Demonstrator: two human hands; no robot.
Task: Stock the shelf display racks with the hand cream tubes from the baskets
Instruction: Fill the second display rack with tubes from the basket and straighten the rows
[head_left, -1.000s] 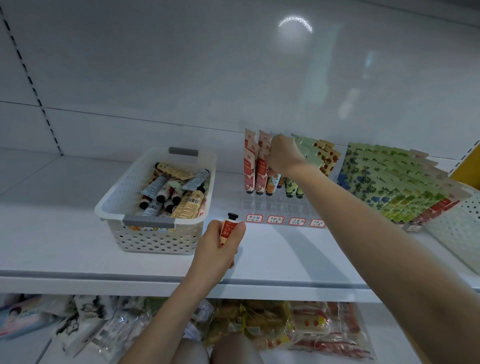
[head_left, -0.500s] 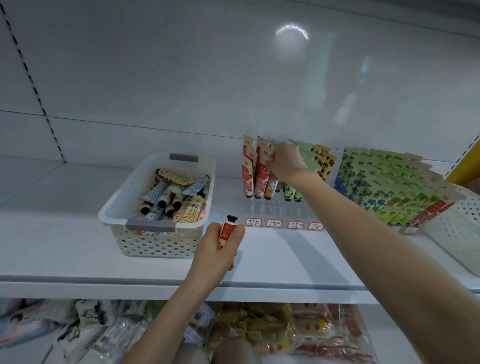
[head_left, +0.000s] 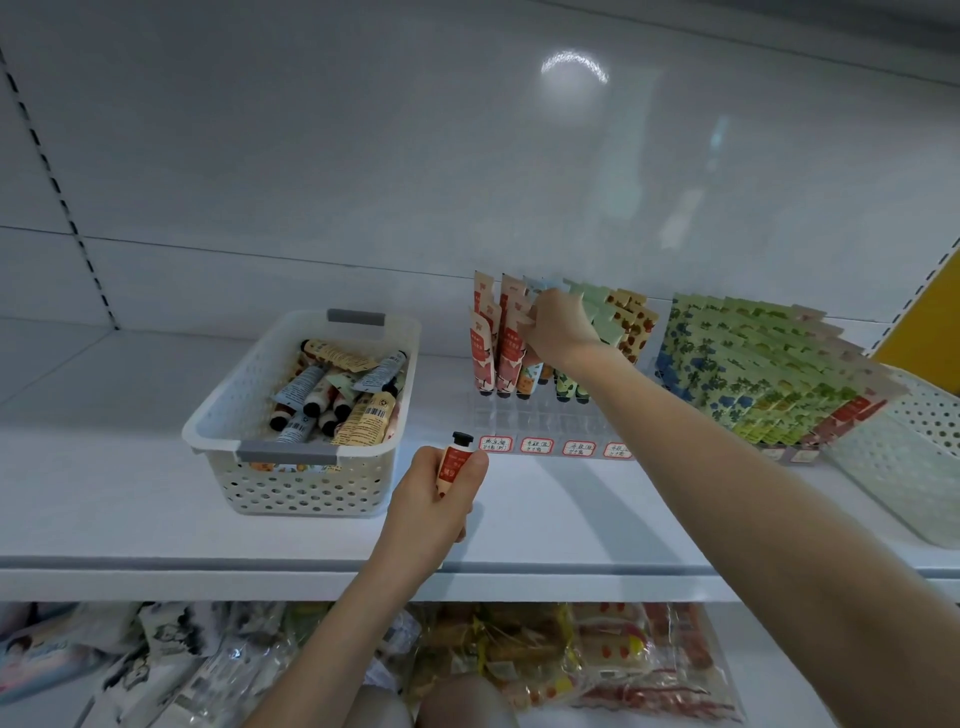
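Hand cream tubes (head_left: 337, 395) lie heaped in the basket (head_left: 218, 415) on the shelf (head_left: 130, 493); others stand in the clear rack (head_left: 540, 415). Right hand (head_left: 558, 327) pinches the top of a standing tube (head_left: 528, 376) there (which slot, I cannot tell). Left hand (head_left: 431, 499) grips a red tube (head_left: 456, 460), cap up. Best to seat the pinched one upright before releasing, then place the red tube in the red row.

A shop — white shelving (head_left: 545, 530) with slotted uprights (head_left: 57, 192), price labels (head_left: 536, 445) under racked tubes (head_left: 488, 338), packaged snacks (head_left: 571, 660) below.
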